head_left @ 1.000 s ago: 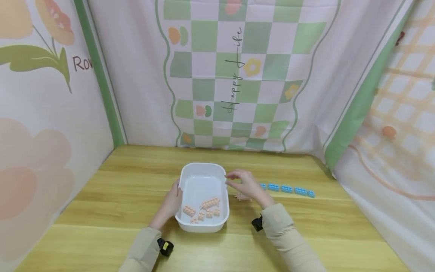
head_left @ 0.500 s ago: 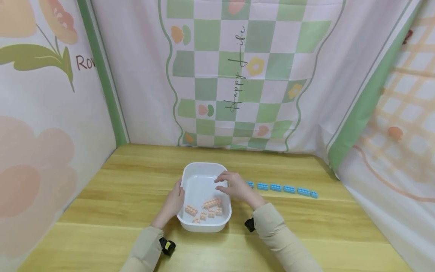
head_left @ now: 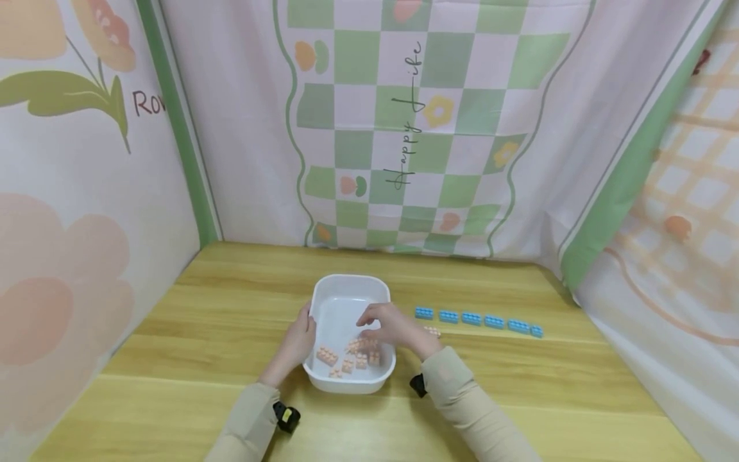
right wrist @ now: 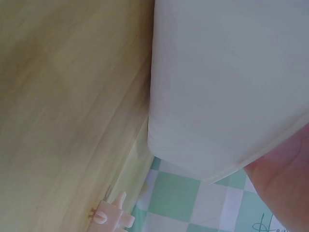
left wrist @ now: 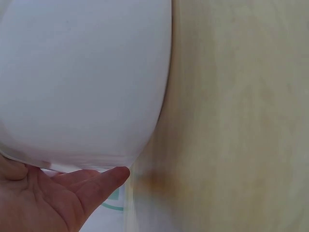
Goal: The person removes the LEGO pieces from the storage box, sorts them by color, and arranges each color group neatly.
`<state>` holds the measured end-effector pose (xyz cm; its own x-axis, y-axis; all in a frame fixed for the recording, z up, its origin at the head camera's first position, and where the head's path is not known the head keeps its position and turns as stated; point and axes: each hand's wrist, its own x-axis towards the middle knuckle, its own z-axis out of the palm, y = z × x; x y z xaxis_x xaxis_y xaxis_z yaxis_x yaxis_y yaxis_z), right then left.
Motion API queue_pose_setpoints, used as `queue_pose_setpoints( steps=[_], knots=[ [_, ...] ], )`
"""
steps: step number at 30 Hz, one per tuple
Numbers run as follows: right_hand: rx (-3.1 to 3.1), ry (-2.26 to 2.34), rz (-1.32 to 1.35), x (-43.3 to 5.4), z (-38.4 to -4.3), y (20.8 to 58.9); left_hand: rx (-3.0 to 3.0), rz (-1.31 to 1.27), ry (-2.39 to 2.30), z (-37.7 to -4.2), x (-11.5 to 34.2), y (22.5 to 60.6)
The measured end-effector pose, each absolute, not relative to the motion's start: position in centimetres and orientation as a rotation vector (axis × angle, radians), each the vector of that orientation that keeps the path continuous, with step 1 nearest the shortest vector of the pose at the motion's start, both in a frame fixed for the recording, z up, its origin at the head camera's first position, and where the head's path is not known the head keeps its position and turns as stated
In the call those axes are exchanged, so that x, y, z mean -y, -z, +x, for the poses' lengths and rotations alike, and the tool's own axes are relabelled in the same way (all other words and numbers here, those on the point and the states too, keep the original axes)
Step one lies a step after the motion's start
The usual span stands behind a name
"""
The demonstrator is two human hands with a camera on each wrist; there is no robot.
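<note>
A white plastic tub (head_left: 351,387) stands on the wooden table with several peach toy building blocks (head_left: 326,356) in its near half. My left hand (head_left: 297,340) grips the tub's left side at the rim; in the left wrist view its fingers (left wrist: 99,188) lie against the outer wall. Over the tub's right rim reaches my right hand (head_left: 388,324), thumb and fingers curved and apart above the blocks, with nothing seen between them. Its fingertips are hidden behind the tub wall in the right wrist view. Partly behind the right wrist, another peach block (head_left: 432,332) lies on the table.
Several blue building blocks (head_left: 471,318) form a row on the table right of the tub. A patterned curtain (head_left: 404,212) hangs along the table's back edge, with more printed cloth at both sides.
My right hand has moved left and down from beside the tub's right rim to inside the tub, above the peach blocks. The left hand stays on the tub. The view has shifted slightly.
</note>
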<state>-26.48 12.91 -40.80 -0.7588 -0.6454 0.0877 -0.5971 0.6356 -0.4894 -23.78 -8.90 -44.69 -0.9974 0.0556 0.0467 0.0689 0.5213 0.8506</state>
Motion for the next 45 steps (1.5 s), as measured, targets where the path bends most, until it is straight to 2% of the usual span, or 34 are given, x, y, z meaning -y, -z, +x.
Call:
queue_pose_setpoints(
  steps=[13,37,45],
  knots=[
    [-2.708,0.675,-0.92,-12.5,-26.3,41.0,2.724,-0.123,1.518,-23.8,8.9,44.6],
    [-2.79,0.6,-0.92,-11.9,-25.8,41.1,2.726,-0.111,1.544,-23.8,8.9,44.6],
    [-2.817,0.414,-0.848,-11.8,-25.7,40.9,2.739,-0.136,1.56,-23.6,8.7,44.4]
  ],
)
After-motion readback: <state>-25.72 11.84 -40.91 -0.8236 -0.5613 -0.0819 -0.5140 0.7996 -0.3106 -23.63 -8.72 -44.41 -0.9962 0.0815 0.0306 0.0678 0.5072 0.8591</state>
